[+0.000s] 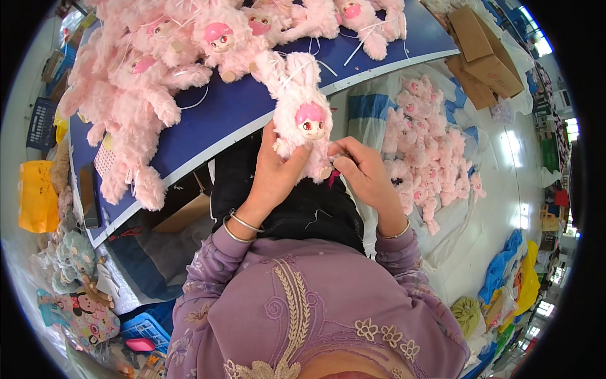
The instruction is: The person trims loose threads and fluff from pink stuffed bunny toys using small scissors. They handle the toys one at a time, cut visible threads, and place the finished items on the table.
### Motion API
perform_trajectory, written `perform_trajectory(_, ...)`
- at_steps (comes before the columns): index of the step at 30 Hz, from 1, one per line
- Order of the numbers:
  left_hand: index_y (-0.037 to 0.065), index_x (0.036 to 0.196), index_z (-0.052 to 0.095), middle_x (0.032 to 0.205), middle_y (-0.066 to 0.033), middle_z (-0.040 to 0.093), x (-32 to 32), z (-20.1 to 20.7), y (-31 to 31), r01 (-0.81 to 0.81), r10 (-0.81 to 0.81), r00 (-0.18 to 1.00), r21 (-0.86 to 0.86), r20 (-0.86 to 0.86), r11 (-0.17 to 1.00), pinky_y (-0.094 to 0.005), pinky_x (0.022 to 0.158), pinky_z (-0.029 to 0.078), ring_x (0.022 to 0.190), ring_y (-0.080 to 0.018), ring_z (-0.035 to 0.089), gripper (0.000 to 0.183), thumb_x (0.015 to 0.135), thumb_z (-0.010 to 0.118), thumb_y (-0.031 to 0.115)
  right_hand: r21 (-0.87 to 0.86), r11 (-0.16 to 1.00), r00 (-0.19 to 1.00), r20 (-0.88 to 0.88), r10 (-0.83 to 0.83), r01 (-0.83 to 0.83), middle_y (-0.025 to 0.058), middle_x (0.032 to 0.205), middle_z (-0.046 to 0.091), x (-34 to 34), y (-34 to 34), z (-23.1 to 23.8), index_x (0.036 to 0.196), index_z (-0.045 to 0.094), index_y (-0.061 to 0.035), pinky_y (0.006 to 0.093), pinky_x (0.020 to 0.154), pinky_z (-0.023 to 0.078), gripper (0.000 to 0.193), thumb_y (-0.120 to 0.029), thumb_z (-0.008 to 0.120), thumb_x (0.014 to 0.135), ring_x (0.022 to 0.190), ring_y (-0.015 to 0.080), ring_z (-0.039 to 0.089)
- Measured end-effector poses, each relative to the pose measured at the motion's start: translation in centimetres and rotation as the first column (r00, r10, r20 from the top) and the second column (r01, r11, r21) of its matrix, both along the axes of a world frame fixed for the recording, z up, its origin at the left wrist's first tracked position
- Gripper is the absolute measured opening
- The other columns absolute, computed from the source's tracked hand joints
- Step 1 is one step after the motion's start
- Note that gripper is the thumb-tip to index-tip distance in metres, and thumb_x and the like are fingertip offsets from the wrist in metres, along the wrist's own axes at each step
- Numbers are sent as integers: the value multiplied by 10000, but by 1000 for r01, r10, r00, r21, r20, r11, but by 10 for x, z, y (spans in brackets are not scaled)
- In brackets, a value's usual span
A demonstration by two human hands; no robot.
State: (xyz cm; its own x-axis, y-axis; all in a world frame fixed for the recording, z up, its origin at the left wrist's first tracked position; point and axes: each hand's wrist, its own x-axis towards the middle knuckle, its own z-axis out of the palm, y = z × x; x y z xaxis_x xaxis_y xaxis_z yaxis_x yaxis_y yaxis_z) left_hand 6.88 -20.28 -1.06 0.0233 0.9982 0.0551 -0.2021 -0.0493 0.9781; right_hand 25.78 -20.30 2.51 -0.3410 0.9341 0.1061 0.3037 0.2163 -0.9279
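A pink plush doll (302, 142) with long ears and a pink-haired plastic face is upright in front of me, at the blue table's near edge. My left hand (276, 167) is closed around its left side, the thumb across its lower body. On the other side, my right hand (361, 165) has its thumb and fingers pinched together close against the doll's lower side. What sits between those fingertips is hidden. A small magenta piece (332, 177) shows just beneath them, beside the doll's foot.
Many similar plush dolls (142, 82) with loose white strings are heaped on the blue table (230, 123). More dolls (429, 148) lie on plastic sheeting to the right. A cardboard box (486, 54) stands at back right, and a yellow bag (36, 196) hangs at left.
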Motion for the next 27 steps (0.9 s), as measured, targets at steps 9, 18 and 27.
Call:
perform_trajectory(9, -32, 1347, 384, 1219, -99, 562, -1, -3, 0, 46, -40, 997, -91, 67, 995, -293, 922, 467, 1090, -130, 551, 528, 910, 645, 108, 49, 996, 953, 299, 53, -71, 183, 718, 529, 13, 6, 5, 871, 554, -4, 380, 563, 397, 220, -209, 585, 945, 629, 355, 510)
perform_trajectory(18, -28, 1359, 375, 1224, -88, 559, 1, -3, -2, 81, -71, 993, -104, 93, 991, -289, 932, 460, 1091, -123, 546, 540, 913, 645, 111, 96, 990, 916, 398, 54, -101, 187, 744, 552, 10, 12, 12, 846, 549, -19, 449, 586, 396, 255, -255, 569, 941, 702, 405, 539)
perform_trajectory(27, -25, 1393, 343, 1227, -99, 550, 5, 7, -4, 115, -115, 993, -60, 15, 992, -294, 941, 459, 1109, -137, 540, 597, 899, 654, 98, 11, 966, 948, 193, 253, -259, 163, 701, 526, 15, 17, 13, 855, 573, -1, 377, 568, 395, 199, -188, 583, 921, 610, 316, 484)
